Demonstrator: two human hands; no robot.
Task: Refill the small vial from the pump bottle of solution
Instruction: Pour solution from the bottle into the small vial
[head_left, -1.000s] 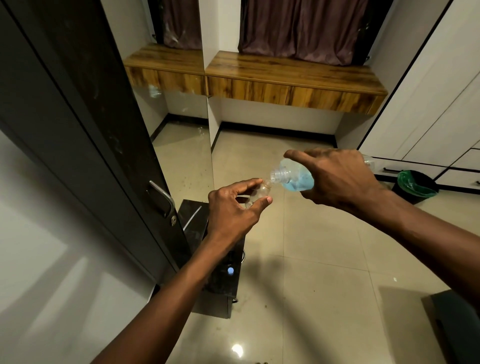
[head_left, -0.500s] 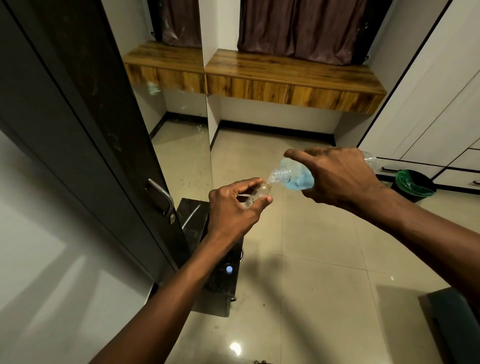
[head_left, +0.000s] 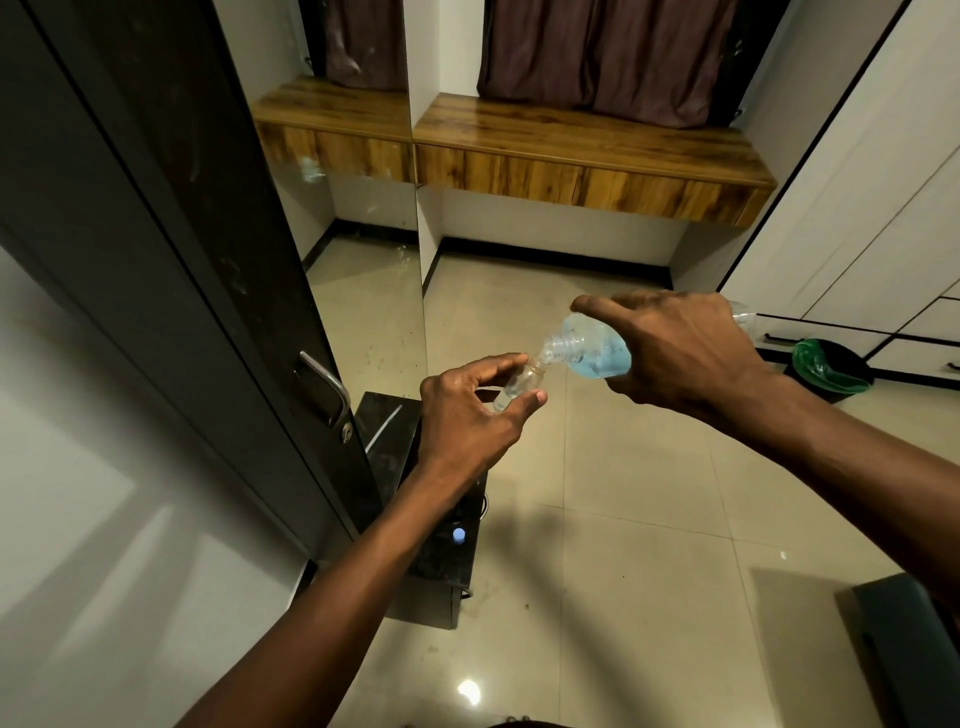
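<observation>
Closest to the camera, two bare arms are reaching out over a shiny tiled floor (head_left: 597, 571). The left hand (head_left: 467, 415) is curling its fingers and thumb around a small clear vial (head_left: 517, 387), pinching it and holding it tilted with its mouth pointing up and to the right. The right hand (head_left: 685, 353) is wrapping closed around a clear bottle (head_left: 587, 348) with blue liquid inside. The bottle is lying tipped on its side, and its open threaded neck is touching the mouth of the vial. The blue liquid is sitting low in the bottle's belly. I cannot tell if any is running into the vial.

Under the left arm, a small black stand (head_left: 441, 571) is sitting on the floor, with a little blue cap (head_left: 458, 534) resting on top of it. To the left, a dark door (head_left: 171, 234) with a silver handle (head_left: 327, 384) is standing open beside a tall mirror (head_left: 358, 270).

Farther right, a black bin with a green bag (head_left: 826, 364) is sitting near the white cupboards (head_left: 857, 208). At the far end, a wooden shelf (head_left: 587, 150) is hanging on the wall, with dark curtains (head_left: 602, 57) above it.
</observation>
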